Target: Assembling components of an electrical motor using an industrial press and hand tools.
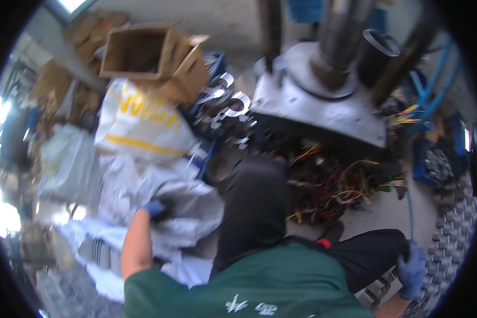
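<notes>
My left hand [155, 208], in a blue glove, reaches into the mouth of a crumpled white sack [201, 209]. A dark shape [168, 205] lies right at its fingers, which blur and shadow hide, so what it holds is unclear. My right hand [412, 269], in a blue-grey glove, is low at the right beside my bent knee. Close to it are several grey metal parts [375, 290], block-like with rounded hollows. Its fingers are smeared, and I cannot make out anything in them.
Ahead stands a metal machine base [312, 108] with thick columns; tangled coloured wires [334, 191] heap below it. Stacked metal parts [453, 233] line the right, near a blue crate [432, 161]. At left are a white-and-yellow bag [143, 122], an open cardboard box [138, 53] and shiny metal rings [237, 105].
</notes>
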The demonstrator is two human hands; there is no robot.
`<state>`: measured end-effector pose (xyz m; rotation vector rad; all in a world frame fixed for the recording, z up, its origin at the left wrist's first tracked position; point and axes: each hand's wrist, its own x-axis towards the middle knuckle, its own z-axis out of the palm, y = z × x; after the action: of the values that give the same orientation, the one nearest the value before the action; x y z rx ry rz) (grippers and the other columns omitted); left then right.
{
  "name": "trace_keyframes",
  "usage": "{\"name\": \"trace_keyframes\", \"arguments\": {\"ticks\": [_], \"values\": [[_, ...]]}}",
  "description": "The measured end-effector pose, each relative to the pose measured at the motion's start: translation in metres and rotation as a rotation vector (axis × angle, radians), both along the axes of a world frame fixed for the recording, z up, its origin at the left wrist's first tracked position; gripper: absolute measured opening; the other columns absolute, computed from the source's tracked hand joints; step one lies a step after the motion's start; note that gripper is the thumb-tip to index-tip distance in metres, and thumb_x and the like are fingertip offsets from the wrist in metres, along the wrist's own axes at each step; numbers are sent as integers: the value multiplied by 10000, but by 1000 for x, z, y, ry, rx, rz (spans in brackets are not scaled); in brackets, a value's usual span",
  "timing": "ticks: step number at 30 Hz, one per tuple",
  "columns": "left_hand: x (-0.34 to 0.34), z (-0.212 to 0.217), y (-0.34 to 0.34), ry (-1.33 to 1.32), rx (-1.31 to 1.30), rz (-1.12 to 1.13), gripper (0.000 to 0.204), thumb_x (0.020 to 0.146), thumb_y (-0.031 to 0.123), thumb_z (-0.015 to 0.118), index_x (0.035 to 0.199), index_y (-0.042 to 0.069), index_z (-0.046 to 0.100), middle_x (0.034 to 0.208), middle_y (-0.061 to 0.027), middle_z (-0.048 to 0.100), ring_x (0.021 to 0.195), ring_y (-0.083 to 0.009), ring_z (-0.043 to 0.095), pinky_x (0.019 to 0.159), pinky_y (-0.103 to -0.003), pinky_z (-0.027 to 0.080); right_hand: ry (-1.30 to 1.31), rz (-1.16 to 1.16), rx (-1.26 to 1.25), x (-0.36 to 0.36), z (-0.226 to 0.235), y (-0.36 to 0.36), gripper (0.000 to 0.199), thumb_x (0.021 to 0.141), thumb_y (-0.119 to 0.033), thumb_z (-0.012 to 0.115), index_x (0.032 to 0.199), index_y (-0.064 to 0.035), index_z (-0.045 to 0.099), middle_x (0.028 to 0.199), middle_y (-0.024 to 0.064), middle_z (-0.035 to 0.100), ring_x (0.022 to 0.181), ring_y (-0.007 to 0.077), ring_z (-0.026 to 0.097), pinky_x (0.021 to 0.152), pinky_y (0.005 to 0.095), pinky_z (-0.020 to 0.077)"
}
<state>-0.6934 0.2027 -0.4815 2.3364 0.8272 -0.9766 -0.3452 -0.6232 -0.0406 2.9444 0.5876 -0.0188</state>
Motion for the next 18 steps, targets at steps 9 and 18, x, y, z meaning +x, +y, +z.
{"name": "trace_keyframes", "arguments": {"ticks": [9,18], "values": [[28,158,-45,401,-34,324,407,861,418,760,918,15,760,761,-149,744,608,-247,718,554,-375,585,42,-9,376,38,23,37,355,767,-103,733,1117,-68,691,1078,158,697,957,363,661,866,468,516],[102,227,-76,176,-52,144,332,875,320,722,1028,30,769,880,-140,774,737,-255,746,721,-399,594,1,92,334,20,-25,23,191,781,-119,730,959,-78,677,919,157,675,862,390,643,773,483,506]]}}
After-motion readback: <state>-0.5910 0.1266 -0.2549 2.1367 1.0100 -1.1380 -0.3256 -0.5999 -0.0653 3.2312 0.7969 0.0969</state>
